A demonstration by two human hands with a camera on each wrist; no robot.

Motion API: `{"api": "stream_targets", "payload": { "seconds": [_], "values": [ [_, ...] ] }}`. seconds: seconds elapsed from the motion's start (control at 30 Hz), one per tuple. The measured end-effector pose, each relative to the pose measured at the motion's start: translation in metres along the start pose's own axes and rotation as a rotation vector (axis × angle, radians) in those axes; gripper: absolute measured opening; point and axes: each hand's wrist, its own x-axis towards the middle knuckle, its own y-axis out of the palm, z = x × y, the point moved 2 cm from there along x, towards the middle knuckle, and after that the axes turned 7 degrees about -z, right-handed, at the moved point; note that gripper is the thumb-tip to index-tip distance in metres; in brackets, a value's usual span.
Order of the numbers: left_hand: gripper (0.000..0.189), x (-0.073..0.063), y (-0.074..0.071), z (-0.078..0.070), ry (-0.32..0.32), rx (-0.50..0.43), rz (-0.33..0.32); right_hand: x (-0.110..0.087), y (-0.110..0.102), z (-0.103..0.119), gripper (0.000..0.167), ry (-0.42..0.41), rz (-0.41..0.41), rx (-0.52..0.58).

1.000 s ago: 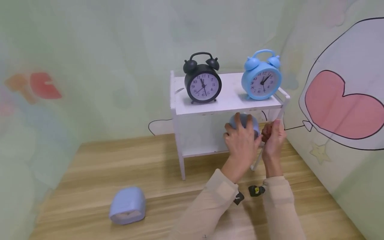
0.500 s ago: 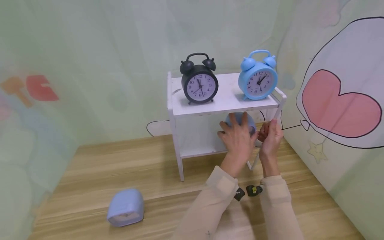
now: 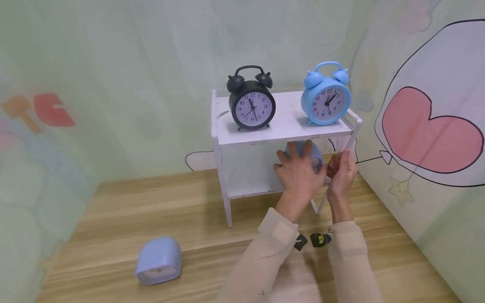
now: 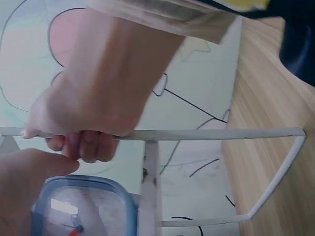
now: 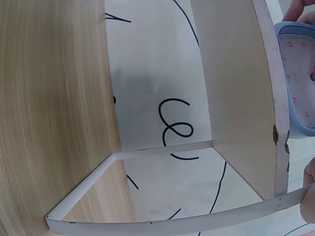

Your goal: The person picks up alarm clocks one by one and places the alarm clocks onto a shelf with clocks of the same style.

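A rounded blue alarm clock (image 3: pixel 315 153) sits on the lower tier of a small white shelf rack (image 3: pixel 288 115), near its right end. My left hand (image 3: pixel 297 172) grips this clock, fingers spread over its top and left side, covering much of it. In the left wrist view the pale dial (image 4: pixel 93 206) faces outward below the left thumb. The right hand (image 3: pixel 342 176) holds the rack's right front post, fingers curled round it; the left wrist view shows these fingers (image 4: pixel 88 146) close beside the clock.
On the upper tier stand a black twin-bell alarm clock (image 3: pixel 253 105) and a light-blue one (image 3: pixel 326 101). Another periwinkle clock (image 3: pixel 161 254) rests on the wood-grain surface (image 3: pixel 151 210) at front left. Printed walls (image 3: pixel 428 105) rise behind and right of the rack.
The left hand has shifted slightly left on the blue clock, and a bit more of the dial shows beside it. The right hand stays on the post. The head view has shifted slightly.
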Motion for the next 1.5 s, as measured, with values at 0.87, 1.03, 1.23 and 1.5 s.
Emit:
{"api": "stream_targets", "payload": {
  "seconds": [0.87,1.03,1.23,1.5],
  "values": [
    [0.061,-0.032,-0.034,0.024,0.069,-0.126,-0.081,0.001,0.001,0.000,0.057,-0.011,0.003,0.034],
    [0.056,-0.043,-0.044,0.031,0.095,-0.178,-0.142,0.000,0.001,0.000,0.053,0.008,0.013,0.048],
    [0.048,-0.056,-0.050,0.039,0.148,-0.230,-0.215,-0.001,0.002,0.001,0.051,0.015,0.008,0.053],
    [0.031,-0.070,-0.060,0.051,0.194,-0.274,-0.275,-0.002,0.003,0.001,0.052,0.026,-0.022,0.052]
  ]
}}
